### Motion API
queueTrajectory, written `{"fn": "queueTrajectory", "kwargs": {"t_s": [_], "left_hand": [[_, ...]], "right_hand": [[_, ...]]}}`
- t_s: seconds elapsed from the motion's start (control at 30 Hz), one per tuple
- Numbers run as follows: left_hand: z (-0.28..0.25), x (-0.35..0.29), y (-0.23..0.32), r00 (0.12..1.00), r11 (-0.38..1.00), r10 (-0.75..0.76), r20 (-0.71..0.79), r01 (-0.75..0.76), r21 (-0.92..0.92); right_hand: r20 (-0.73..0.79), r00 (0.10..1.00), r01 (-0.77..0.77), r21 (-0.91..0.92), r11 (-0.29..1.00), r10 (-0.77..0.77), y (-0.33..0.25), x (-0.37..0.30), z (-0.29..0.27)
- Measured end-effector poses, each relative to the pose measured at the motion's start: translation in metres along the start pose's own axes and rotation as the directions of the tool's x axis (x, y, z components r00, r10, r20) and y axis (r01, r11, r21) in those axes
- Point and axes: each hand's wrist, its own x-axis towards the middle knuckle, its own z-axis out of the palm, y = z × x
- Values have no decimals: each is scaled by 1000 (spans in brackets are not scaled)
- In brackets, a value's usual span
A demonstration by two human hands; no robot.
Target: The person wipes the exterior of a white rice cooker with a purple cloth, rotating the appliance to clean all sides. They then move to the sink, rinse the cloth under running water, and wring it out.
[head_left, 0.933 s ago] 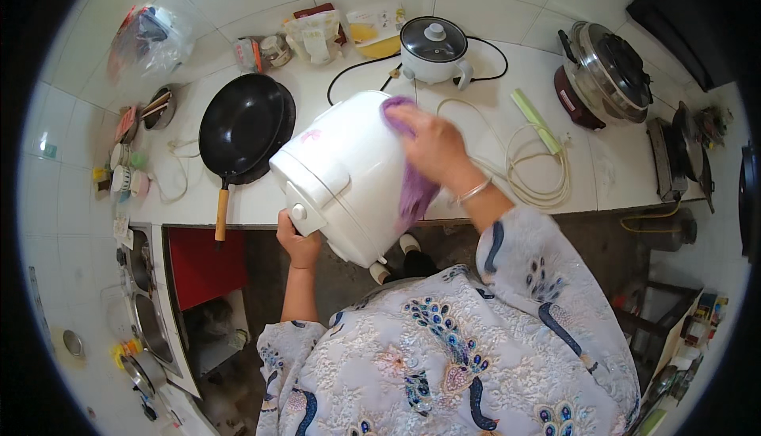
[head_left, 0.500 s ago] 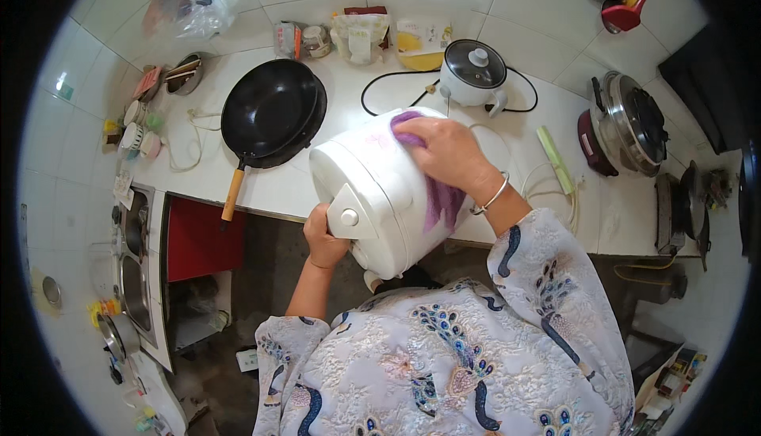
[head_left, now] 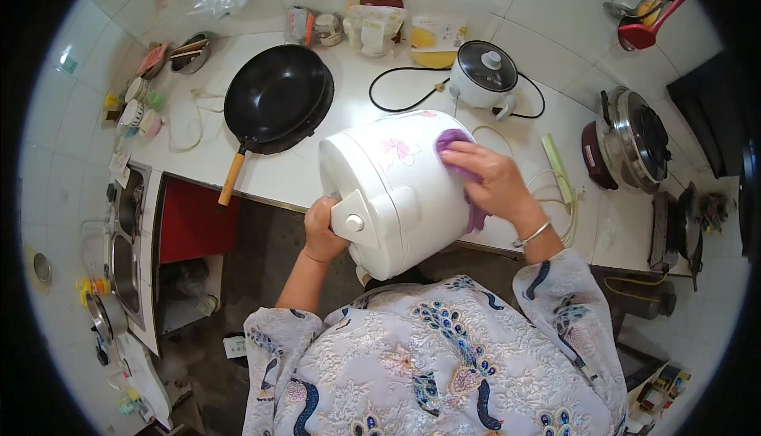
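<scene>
A white rice cooker [head_left: 420,190] with a pink flower print is tipped on its side at the counter's front edge, its lid end toward the left. My left hand [head_left: 323,230] is closed round the handle at the lid end. On the cooker's side, near its base end, my right hand [head_left: 493,178] presses a purple cloth [head_left: 453,144], fingers bent over it. Part of the cloth hangs down behind the hand. The cooker's underside is hidden from view.
Behind the cooker, a black wok [head_left: 277,99] lies on the white counter [head_left: 349,131]. A small lidded electric pot [head_left: 485,75] with a black cord stands at the back. Farther right is a steel-lidded cooker [head_left: 634,139]; a sink [head_left: 125,265] lies left.
My right hand and the cloth have slid right along the cooker toward its base end, uncovering the flower print. The cooker has shifted slightly right; my left hand keeps its hold.
</scene>
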Motion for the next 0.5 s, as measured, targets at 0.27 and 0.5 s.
{"fn": "queueTrajectory", "kwargs": {"t_s": [0.27,0.5], "left_hand": [[-3,-6,-8,999,999,15,50,-18,47],[-20,-22,-47,994,992,-42,102,30,119]], "right_hand": [[95,993,62,128,990,-75,-46,9,14],[-65,984,-155,119,981,164,-12,-42,6]]}}
